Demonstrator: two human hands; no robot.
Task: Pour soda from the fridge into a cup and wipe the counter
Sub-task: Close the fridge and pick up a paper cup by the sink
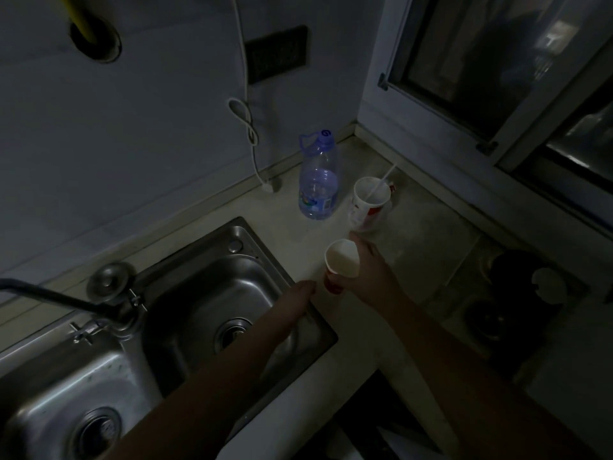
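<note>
- Right hand (366,272) has its fingers clamped on a paper cup (341,262) above the desk (298,240) (beside the sink (205,293)).
- Left hand (295,302) reaches over the sink edge, empty, fingers together.
- Water bottle (318,180) stands behind.

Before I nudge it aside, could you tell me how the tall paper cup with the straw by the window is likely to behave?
The tall paper cup probably tips easily: it already leans, and its straw sticks out above the rim. It looks like thin paper, so likely light and easily dented. I cannot tell whether it holds liquid. The water bottle stands close beside it, so a push that way might knock it.
</note>
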